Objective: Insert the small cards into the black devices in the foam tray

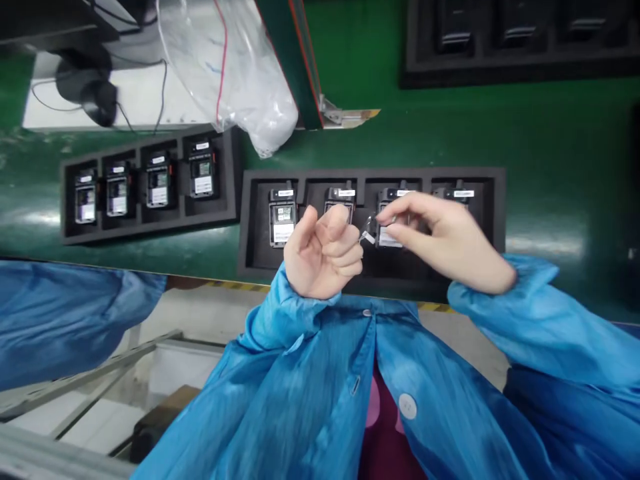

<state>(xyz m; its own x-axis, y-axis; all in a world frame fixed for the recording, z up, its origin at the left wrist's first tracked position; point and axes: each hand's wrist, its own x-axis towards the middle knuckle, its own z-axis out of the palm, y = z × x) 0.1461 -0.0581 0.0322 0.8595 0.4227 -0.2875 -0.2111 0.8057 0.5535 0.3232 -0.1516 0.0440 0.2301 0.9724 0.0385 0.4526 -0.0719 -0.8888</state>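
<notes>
While your hands meet over the near tray (250, 220) on the table (550, 133), left hand (323, 257) is curled shut and right hand (440, 240) pinches a small label (368, 236) between them. Second tray (70, 200): four units.

A black tray (150, 227) with four little boxes sits far left; a clear plastic bag (235, 67) lies behind it. Another dark tray (515, 73) is far right.
</notes>
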